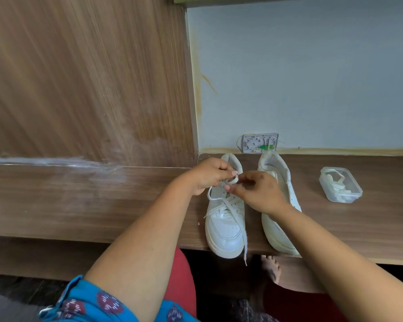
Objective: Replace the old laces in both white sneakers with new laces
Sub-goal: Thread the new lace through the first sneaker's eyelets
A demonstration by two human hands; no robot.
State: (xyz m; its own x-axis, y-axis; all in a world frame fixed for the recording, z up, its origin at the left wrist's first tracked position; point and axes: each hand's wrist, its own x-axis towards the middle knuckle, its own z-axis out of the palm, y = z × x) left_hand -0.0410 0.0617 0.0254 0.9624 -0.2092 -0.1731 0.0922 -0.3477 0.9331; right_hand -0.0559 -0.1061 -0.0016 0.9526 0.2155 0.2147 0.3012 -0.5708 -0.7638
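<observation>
Two white sneakers stand toe-toward-me on a brown wooden ledge (358,228). Over the left sneaker (223,231), my left hand (207,175) and my right hand (256,189) meet above its tongue, and both pinch the white lace (233,180) near the top eyelets. The lace crosses lower down, and one loose end (244,249) hangs past the toe and over the ledge's edge. My right forearm partly covers the right sneaker (277,235), whose laces I cannot see.
A clear plastic box (340,185) holding white laces sits on the ledge to the right. A small white wall socket plate (260,142) is behind the sneakers. A tall wooden panel (86,77) rises at left. A bare foot (271,267) shows below the ledge.
</observation>
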